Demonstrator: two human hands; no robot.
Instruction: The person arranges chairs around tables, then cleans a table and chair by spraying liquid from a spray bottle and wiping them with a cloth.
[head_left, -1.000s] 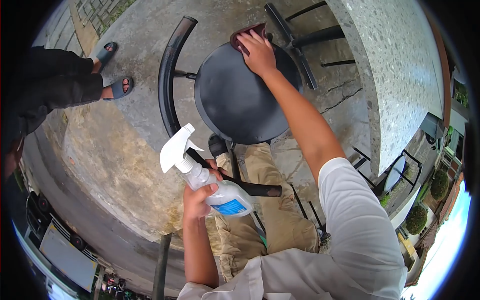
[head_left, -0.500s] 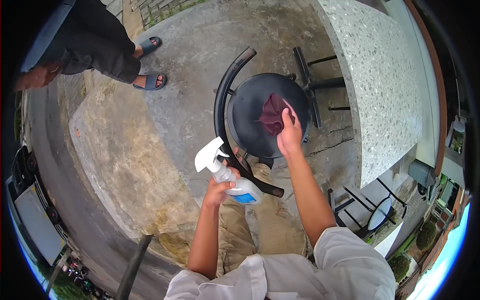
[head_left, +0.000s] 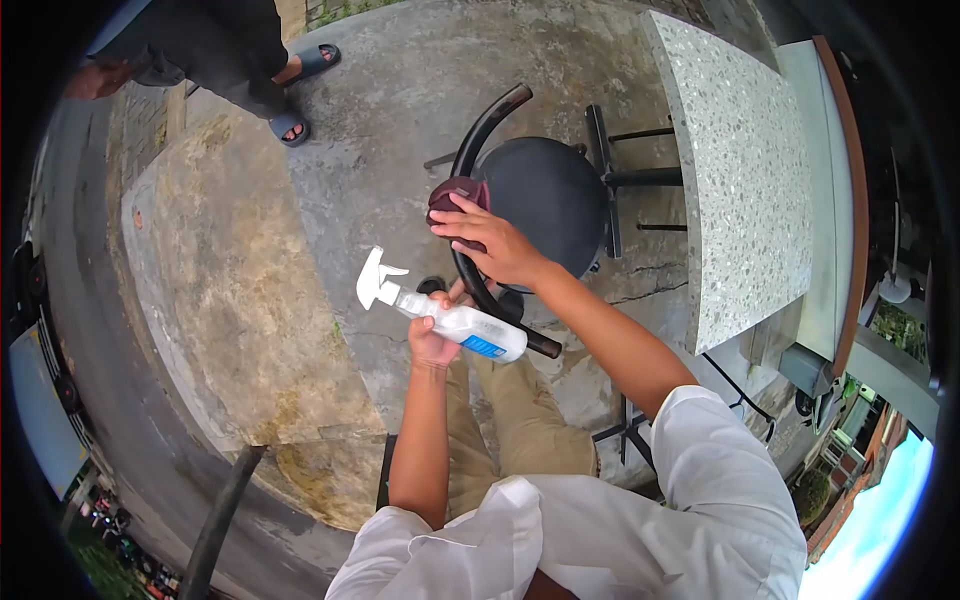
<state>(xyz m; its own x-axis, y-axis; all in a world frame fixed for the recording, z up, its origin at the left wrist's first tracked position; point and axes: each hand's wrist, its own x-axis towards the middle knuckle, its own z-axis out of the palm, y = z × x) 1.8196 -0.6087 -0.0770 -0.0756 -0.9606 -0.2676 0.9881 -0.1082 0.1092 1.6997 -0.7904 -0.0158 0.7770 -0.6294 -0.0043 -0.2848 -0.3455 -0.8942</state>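
My left hand [head_left: 436, 340] is wrapped round a white spray bottle [head_left: 480, 332] with a blue label, its nozzle pointing up and left. The bottle lies against the lower part of the chair's curved black backrest rail [head_left: 500, 108]. My right hand [head_left: 492, 244] presses a dark maroon cloth [head_left: 460, 190] onto the middle of that rail, fingers over the cloth. Right of the rail is the round black seat [head_left: 545, 200], with my right wrist over its lower left edge.
A speckled stone tabletop [head_left: 745, 180] stands at the right on a black metal base [head_left: 640, 177]. At the upper left is another person in dark trousers [head_left: 225, 50] and sandals [head_left: 290, 129]. A metal pole [head_left: 222, 515] rises at the lower left.
My right hand and the cloth have moved left from the seat onto the backrest rail. The spray bottle, still in my left hand, has tipped closer to level.
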